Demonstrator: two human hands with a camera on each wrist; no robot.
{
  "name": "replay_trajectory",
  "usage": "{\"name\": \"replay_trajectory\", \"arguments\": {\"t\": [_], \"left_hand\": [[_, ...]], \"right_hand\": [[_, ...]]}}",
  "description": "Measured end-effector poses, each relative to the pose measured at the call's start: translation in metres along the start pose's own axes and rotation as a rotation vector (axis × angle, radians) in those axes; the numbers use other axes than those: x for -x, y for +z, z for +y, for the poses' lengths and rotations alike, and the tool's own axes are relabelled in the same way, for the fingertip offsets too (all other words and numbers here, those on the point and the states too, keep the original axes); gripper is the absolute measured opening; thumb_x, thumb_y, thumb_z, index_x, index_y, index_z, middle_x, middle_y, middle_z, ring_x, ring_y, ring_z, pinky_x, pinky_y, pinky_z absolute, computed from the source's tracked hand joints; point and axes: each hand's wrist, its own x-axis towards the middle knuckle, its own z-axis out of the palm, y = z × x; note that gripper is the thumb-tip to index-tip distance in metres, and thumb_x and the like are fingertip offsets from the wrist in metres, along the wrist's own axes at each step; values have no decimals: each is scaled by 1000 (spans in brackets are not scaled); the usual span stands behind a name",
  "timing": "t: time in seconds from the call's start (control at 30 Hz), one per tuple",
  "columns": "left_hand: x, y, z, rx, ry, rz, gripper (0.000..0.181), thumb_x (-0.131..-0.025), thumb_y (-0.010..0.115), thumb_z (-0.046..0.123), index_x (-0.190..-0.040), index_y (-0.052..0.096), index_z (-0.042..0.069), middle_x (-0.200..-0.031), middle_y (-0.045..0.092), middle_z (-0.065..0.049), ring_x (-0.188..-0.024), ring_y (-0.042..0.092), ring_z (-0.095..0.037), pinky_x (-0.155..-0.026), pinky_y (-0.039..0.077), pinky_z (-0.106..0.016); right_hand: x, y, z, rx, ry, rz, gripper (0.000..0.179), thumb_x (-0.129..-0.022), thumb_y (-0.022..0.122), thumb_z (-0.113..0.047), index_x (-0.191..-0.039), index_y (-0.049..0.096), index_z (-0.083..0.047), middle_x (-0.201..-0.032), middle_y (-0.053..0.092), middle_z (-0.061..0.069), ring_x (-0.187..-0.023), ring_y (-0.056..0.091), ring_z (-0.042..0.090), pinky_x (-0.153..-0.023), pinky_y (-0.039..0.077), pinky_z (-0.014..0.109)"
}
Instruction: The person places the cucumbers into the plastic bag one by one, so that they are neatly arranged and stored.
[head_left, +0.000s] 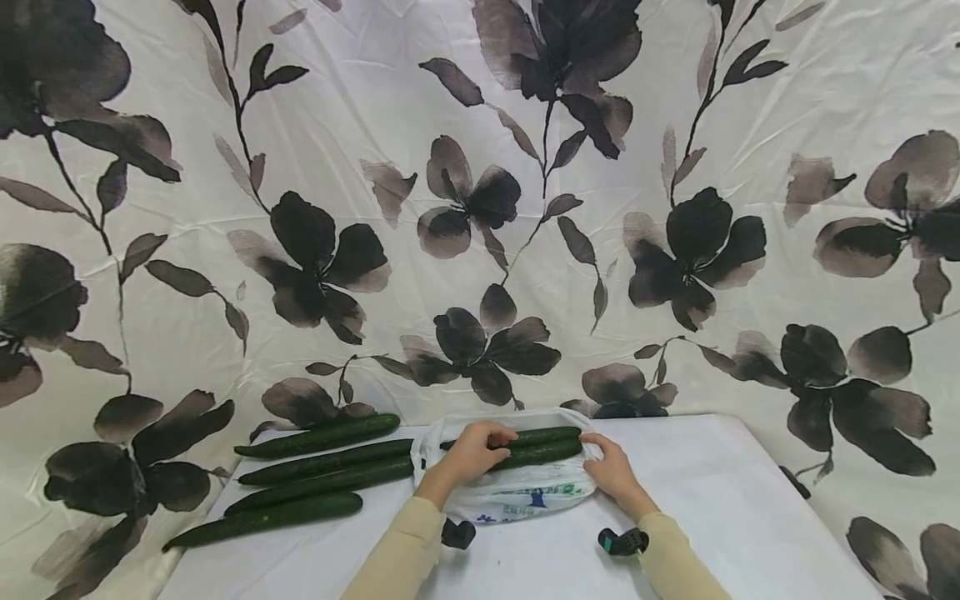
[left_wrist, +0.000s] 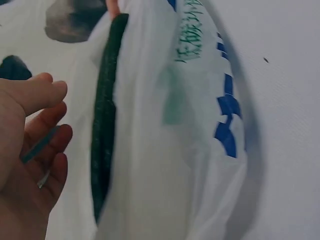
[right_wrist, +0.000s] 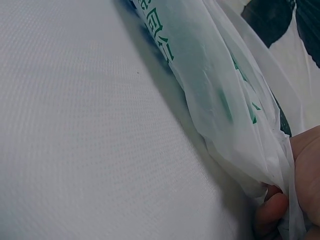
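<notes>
A white plastic bag [head_left: 495, 493] with green and blue print lies on its side, its mouth to the right. Two dark green cucumbers, the far one [head_left: 551, 434] and the near one [head_left: 543, 453], lie side by side in it. My left hand [head_left: 474, 452] hovers over their left part. In the left wrist view its fingers [left_wrist: 59, 137] curl loosely around nothing, beside a cucumber [left_wrist: 104, 110]. At the bag's right edge, my right hand [head_left: 613, 473] grips the plastic near the cucumber ends. The right wrist view shows the film [right_wrist: 200, 95] bunched between its fingers.
Left of the bag, several cucumbers lie roughly parallel on the white table, including a far one [head_left: 318, 436] and a near one [head_left: 262, 521]. Two of them reach up to the bag's left side. Behind the table hangs a flower-print cloth [head_left: 405, 308].
</notes>
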Motion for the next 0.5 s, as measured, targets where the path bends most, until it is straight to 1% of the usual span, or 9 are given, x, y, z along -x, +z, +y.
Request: {"name": "replay_trajectory", "arguments": {"t": [0.1, 0.27, 0.37, 0.5], "left_hand": [[4, -6, 8, -15, 31, -29, 24, -93, 66, 7, -117, 70, 6, -107, 65, -10, -93, 58, -15, -83, 50, -34], [14, -20, 22, -23, 34, -62, 25, -94, 66, 9, -118, 69, 7, -113, 65, -6, -100, 60, -16, -87, 49, -35], [19, -29, 27, -37, 36, -64, 24, -94, 65, 11, -117, 70, 11, -115, 65, -2, -103, 60, -16, -88, 49, -34], [29, -40, 31, -54, 40, -58, 22, -95, 64, 11, -117, 70, 14, -116, 65, -4, -103, 60, -18, -89, 49, -35]], "right_hand": [[2, 1, 0, -3, 12, -6, 49, -80, 55, 8, -129, 59, 1, -140, 47, 25, -135, 31, 47, -107, 24, 60], [1, 1, 0, -1, 11, -10, 48, -81, 56, 7, -129, 58, 1, -140, 47, 25, -135, 32, 46, -107, 25, 60], [0, 0, 0, 4, 9, -8, 49, -81, 56, 7, -129, 59, 1, -139, 47, 25, -134, 32, 46, -107, 25, 61], [1, -3, -2, 3, 13, -8, 49, -81, 56, 6, -129, 59, 1, -140, 47, 26, -134, 32, 47, -107, 25, 61]]}}
